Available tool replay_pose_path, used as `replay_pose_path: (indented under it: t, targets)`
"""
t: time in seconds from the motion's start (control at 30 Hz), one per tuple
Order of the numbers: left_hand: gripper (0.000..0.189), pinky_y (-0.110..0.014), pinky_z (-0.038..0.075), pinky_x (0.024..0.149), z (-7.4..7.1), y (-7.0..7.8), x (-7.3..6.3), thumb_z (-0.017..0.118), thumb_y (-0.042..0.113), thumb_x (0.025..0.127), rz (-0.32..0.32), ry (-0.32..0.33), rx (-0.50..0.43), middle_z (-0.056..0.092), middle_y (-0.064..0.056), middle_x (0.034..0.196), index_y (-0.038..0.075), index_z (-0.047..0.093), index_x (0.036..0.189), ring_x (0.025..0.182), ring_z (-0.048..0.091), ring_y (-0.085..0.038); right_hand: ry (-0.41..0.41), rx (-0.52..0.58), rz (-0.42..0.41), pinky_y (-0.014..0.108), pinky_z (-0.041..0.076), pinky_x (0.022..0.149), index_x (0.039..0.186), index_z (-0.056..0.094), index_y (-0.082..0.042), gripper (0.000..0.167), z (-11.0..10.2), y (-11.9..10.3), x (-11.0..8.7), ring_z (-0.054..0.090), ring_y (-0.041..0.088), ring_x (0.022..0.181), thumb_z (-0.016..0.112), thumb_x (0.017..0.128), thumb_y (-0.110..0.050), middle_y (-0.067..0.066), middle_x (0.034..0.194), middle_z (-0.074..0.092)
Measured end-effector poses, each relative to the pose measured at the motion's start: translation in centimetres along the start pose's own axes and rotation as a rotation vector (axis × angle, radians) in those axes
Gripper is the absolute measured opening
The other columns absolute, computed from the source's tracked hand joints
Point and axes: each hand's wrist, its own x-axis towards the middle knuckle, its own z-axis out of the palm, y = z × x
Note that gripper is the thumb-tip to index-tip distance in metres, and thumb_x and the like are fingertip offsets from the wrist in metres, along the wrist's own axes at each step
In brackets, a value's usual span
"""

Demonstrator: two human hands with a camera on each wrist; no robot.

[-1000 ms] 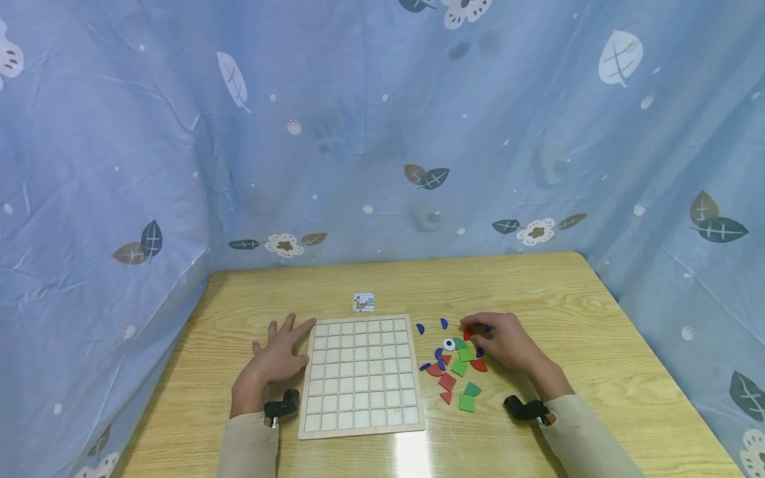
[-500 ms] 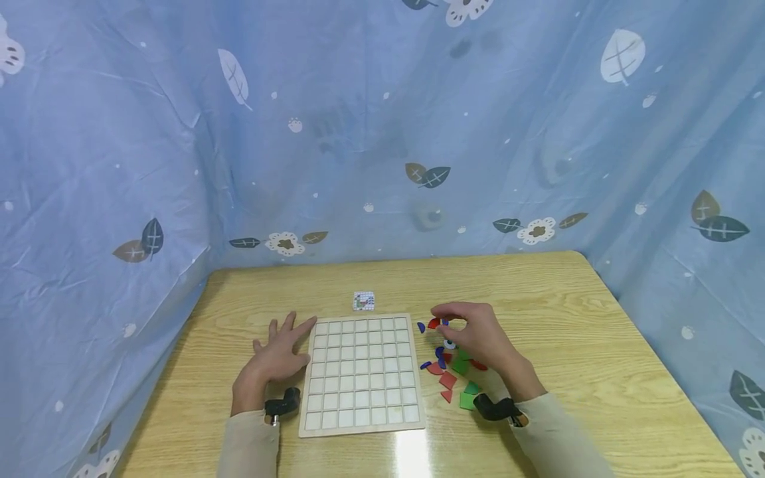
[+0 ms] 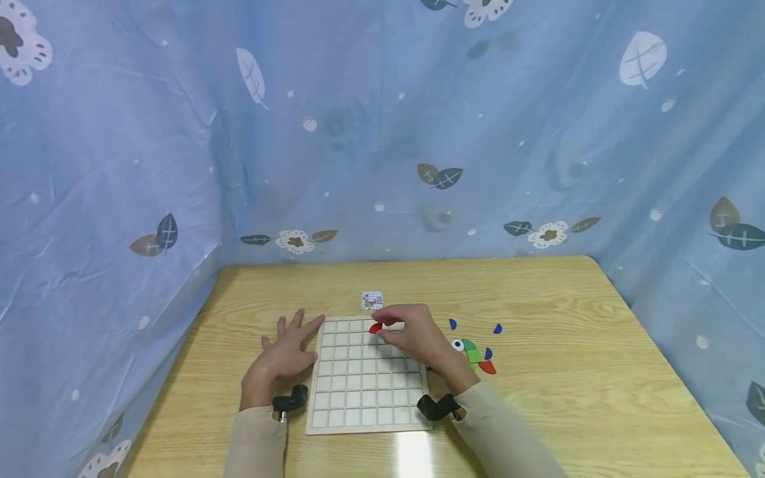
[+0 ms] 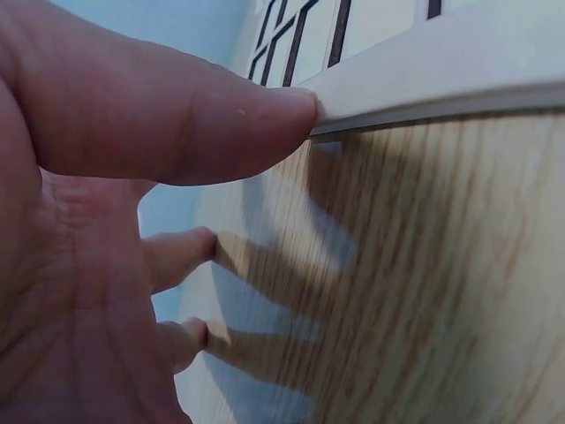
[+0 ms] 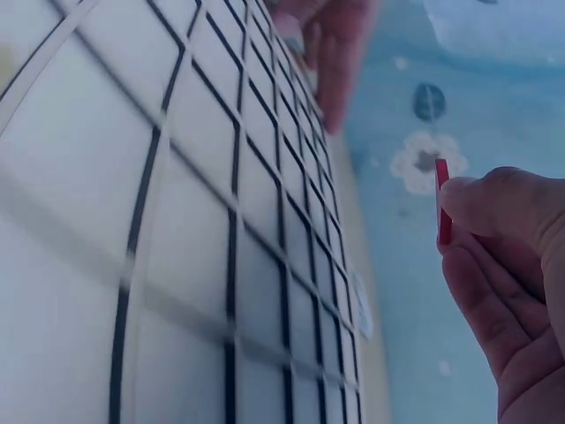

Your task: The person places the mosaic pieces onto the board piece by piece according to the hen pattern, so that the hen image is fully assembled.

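Observation:
A wooden grid board (image 3: 354, 383) lies flat on the table. Over its far rows, my right hand (image 3: 415, 335) pinches a red quarter-circle tile (image 3: 375, 328) between thumb and fingers. The right wrist view shows that tile (image 5: 443, 203) edge-on, held above the board. My left hand (image 3: 285, 355) rests at the board's left side with fingers spread; in the left wrist view its thumb (image 4: 238, 124) touches the board's edge. Right of the board lie a green square tile (image 3: 474, 356), a red tile (image 3: 488, 367) and a white disc with a dark centre (image 3: 457, 345). My right forearm hides other loose tiles.
A small printed card (image 3: 372, 300) lies just beyond the board's far edge. Blue half-circle tiles (image 3: 498, 328) are scattered to the right. A blue patterned curtain (image 3: 358, 133) hangs behind and beside the wooden table (image 3: 538, 292).
My right hand has picked the red tile out of the loose tiles and carried it left over the board's far rows. The left hand stays by the board. The head view has shifted slightly.

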Motion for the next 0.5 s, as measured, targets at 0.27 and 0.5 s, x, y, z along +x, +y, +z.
replay_pose_path:
  t: [0.27, 0.5]
  targets:
    - [0.08, -0.094, -0.008, 0.115, 0.1, 0.2, 0.3, 0.068, 0.013, 0.096, -0.011, -0.005, 0.014, 0.006, -0.028, 0.182, 0.021, 0.041, 0.171, 0.164, -0.01, -0.063, -0.092, -0.035, -0.075, 0.045, 0.066, 0.091, 0.124, 0.08, -0.001, 0.028, 3.5, -0.5, 2.7, 0.08, 0.027, 0.103, 0.08, 0.096, -0.004, 0.012, 0.115, 0.084]
    - [0.08, -0.095, -0.006, 0.115, -0.1, 0.1, 0.1, 0.069, 0.012, 0.095, -0.011, 0.007, 0.024, 0.009, -0.029, 0.182, 0.021, 0.042, 0.17, 0.164, -0.009, -0.063, -0.159, -0.068, -0.048, 0.032, 0.065, 0.093, 0.124, 0.081, -0.003, 0.028, 5.5, -0.4, 4.1, 0.08, 0.02, 0.106, 0.081, 0.096, -0.006, 0.008, 0.119, 0.084]
